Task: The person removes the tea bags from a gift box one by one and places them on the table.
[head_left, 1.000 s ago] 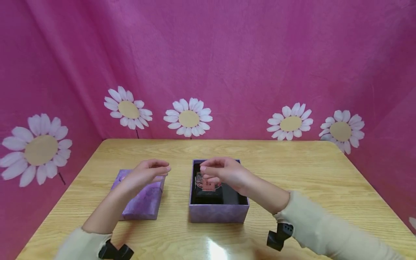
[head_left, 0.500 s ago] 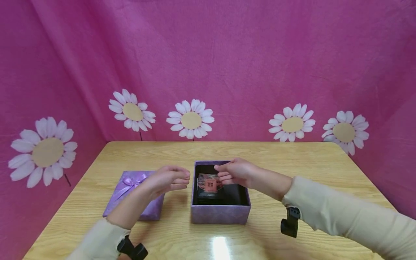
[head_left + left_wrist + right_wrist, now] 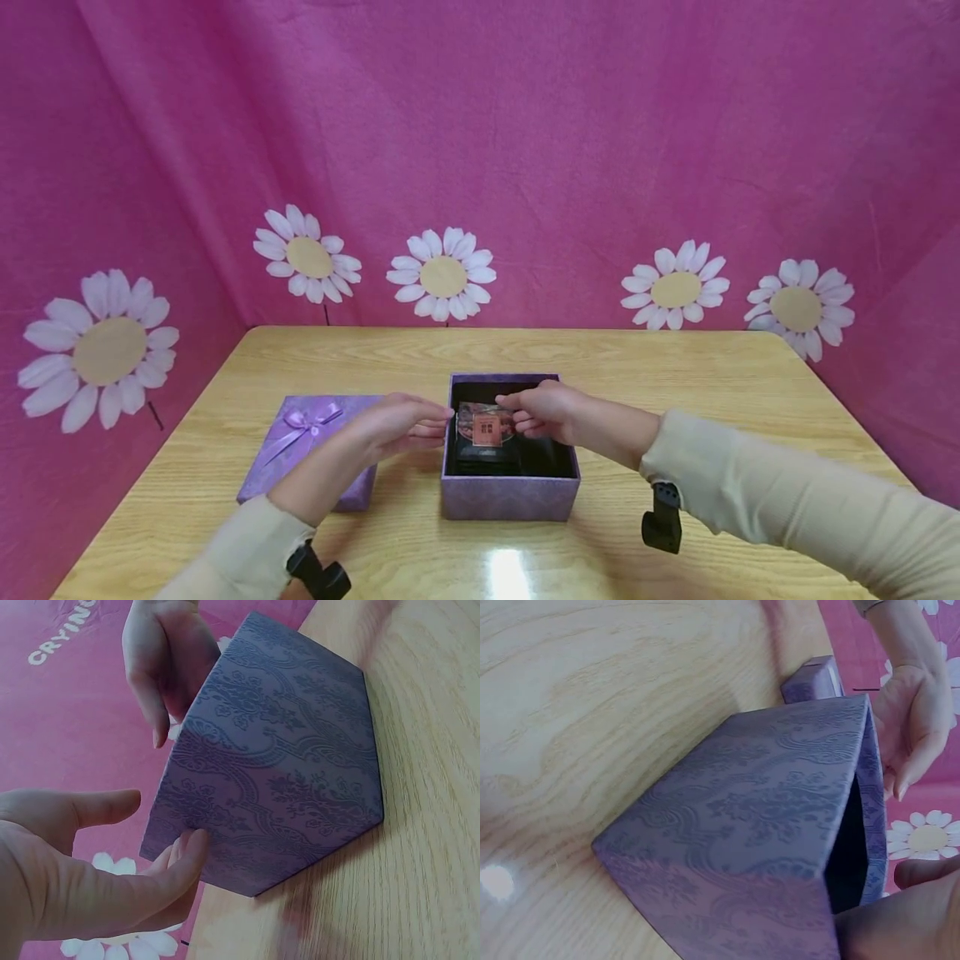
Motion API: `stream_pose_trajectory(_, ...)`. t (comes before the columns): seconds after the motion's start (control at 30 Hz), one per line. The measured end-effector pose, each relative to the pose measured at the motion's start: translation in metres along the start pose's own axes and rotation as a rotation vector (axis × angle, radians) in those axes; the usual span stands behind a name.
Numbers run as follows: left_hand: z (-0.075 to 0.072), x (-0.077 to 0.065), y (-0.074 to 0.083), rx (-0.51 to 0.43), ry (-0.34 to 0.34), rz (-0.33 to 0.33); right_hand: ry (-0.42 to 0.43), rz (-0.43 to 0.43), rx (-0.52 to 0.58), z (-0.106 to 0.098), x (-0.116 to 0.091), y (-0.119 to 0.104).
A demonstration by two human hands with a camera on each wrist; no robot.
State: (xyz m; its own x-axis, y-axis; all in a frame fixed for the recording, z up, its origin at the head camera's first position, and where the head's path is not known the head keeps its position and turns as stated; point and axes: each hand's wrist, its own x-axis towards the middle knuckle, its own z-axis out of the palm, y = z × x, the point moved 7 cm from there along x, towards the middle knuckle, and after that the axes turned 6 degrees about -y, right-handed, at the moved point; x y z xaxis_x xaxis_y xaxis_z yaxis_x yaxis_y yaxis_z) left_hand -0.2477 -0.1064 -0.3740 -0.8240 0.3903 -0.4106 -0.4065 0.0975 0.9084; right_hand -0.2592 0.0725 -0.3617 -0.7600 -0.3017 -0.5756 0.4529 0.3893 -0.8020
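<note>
A purple patterned gift box [image 3: 510, 498] stands uncovered on the table. Inside, on its left, lies a dark pack [image 3: 487, 429] with a pinkish square label. My left hand [image 3: 405, 425] is at the box's left side, fingers nearly straight; in the left wrist view the fingertips [image 3: 196, 844] lie against or just in front of the wall [image 3: 285, 765], and I cannot tell whether they touch. Over the box's right rim, my right hand [image 3: 551, 412] reaches in, fingers loosely bent beside the pack, nothing visibly gripped. The right wrist view hides those fingertips behind the box wall [image 3: 742, 810].
Left of the box lies its purple lid [image 3: 315, 450] with a ribbon bow, partly behind the left forearm. The wooden table [image 3: 675, 367] ends at a pink curtain [image 3: 555, 167] with white daisies. Light glares on the near tabletop.
My left hand has moved right, from over the lid to the box's left side. The right hand first shifted right off the pack, then lowered slightly into the box. The camera view shifted slightly.
</note>
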Motion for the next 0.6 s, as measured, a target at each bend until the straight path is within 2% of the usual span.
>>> stream_pose_trajectory(0.2, -0.001, 0.001, 0.0, 0.047, 0.025, 0.0, 0.013, 0.008, -0.004, 0.003, 0.004, 0.007)
stream_pose_trajectory(0.37, 0.001, 0.0, 0.0, 0.046, 0.02, 0.021, 0.025, 0.008, -0.005, 0.005, 0.008, 0.013)
stream_pose_trajectory(0.6, -0.002, 0.002, -0.003, 0.029, 0.045, 0.016, 0.03, 0.028, 0.029, 0.006, 0.01, 0.017)
